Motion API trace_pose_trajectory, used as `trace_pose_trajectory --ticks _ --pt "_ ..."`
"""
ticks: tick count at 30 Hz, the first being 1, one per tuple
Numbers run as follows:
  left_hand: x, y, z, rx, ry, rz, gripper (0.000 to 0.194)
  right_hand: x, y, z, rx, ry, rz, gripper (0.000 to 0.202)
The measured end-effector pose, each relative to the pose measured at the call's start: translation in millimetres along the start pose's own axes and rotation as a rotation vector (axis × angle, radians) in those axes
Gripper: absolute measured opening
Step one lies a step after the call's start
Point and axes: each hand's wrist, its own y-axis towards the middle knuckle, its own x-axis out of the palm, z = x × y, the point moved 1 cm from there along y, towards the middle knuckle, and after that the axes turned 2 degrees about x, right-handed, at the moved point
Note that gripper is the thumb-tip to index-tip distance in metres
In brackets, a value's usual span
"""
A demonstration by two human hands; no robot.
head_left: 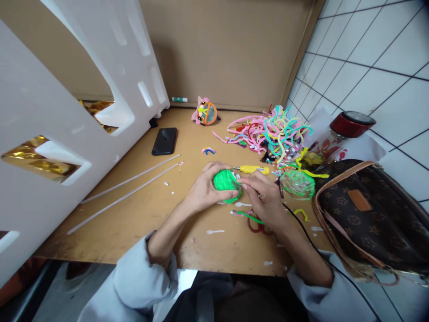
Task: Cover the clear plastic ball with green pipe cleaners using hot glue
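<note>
My left hand (204,188) is wrapped round a ball covered in bright green fuzzy chenille stem (225,184), holding it just over the table. Parts of the ball's right side look clear and unwrapped. My right hand (263,192) is closed in a pinch against that side; a small whitish bit shows by its fingertips, too small to name. Just behind the hands lies a yellow-handled tool (253,170) with a thin metal tip. Red-handled scissors (255,223) and a loose green chenille stem (251,217) lie partly under my right hand.
A tangled pile of chenille stems (278,134), a second green-wrapped clear ball (297,184), a red-lidded bottle (350,125) and a brown handbag (368,214) crowd the right. Leftward are a black phone (164,141), two white sticks (124,199) and a white plastic frame (110,89). An animal-faced craft (205,112) stands behind.
</note>
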Motion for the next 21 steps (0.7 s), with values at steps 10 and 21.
trace_pose_trajectory --ticks 10,21 --pt "0.2 -0.4 -2.3 0.014 -0.061 -0.003 0.056 2.8 -2.2 2.6 -0.042 0.012 -0.009 0.025" --pt "1.6 -1.0 -6.0 -0.004 -0.121 0.011 0.058 4.2 -2.2 3.2 -0.055 0.012 -0.032 0.024"
